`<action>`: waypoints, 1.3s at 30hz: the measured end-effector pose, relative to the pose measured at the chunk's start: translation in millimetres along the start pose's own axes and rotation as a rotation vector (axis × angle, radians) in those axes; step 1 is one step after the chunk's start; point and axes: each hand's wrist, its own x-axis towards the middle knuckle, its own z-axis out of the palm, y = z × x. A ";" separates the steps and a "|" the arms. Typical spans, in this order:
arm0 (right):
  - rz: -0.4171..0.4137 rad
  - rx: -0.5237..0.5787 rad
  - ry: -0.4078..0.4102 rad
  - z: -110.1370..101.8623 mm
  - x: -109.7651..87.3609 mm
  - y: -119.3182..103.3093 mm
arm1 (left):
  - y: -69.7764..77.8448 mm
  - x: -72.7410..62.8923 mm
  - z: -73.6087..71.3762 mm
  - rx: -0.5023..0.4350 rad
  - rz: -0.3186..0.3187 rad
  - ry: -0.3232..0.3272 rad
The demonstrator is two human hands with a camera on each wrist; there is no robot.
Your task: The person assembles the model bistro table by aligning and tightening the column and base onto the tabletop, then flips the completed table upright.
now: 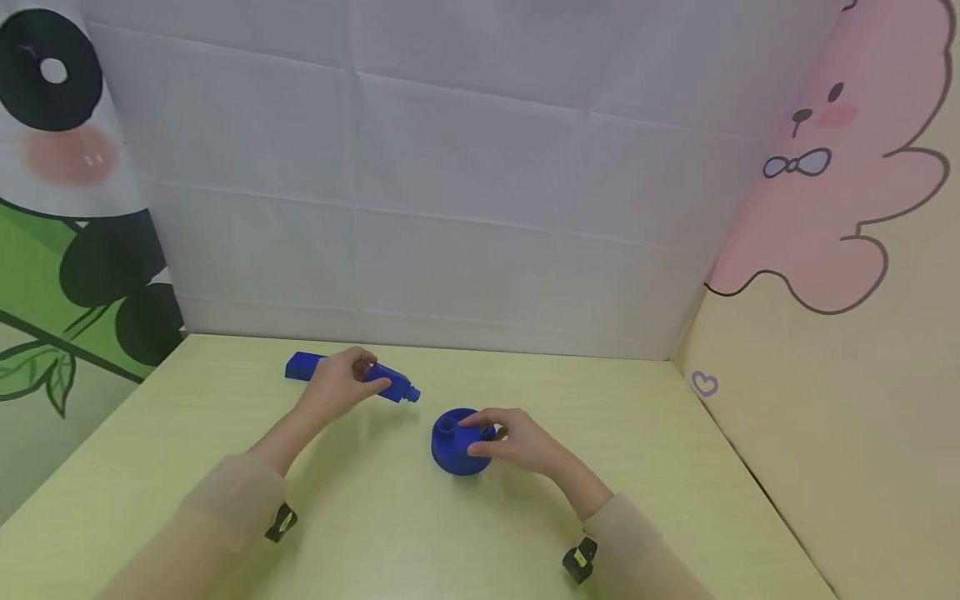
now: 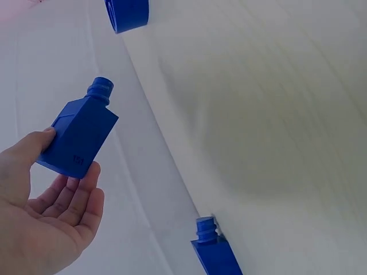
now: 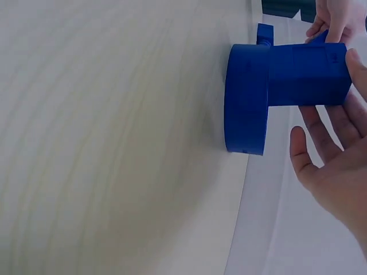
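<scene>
My left hand [image 1: 337, 387] pinches a small blue angular bottle [image 2: 80, 137] with a ridged neck between thumb and fingers, its neck pointing away from the palm. A second such bottle [image 1: 302, 365] lies on the table just behind that hand, partly covered by it in the head view. On the table in front of my right hand [image 1: 525, 443] sits a round blue base [image 1: 459, 463] with a short hollow socket [image 1: 446, 426]. Upright on this base stands a blue block [image 3: 309, 74], gripped near its top by the thumb and fingers of my right hand.
Both hands work over a pale wood-grain table [image 1: 390, 533]. A white cloth backdrop [image 1: 465, 233] rises at its far edge. Cartoon-printed walls stand at both sides, with a pink bear [image 1: 817, 192] on the right one.
</scene>
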 end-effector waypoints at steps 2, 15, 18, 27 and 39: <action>-0.013 0.011 -0.037 -4.1 0.7 4.4 | 8.2 -4.8 -0.3 -0.004 0.027 0.010; -0.051 0.017 -0.215 -20.2 4.3 17.5 | 42.1 -30.0 12.2 0.058 0.266 0.036; -0.068 0.015 -0.238 -25.2 2.5 10.8 | 46.2 -33.0 16.4 0.076 0.305 0.041; -0.081 0.185 -0.301 -29.5 8.2 29.0 | 47.3 -36.1 32.7 0.120 0.451 0.051; 0.012 0.054 0.054 -4.2 -15.1 9.9 | 58.6 -36.3 35.2 0.168 0.487 0.008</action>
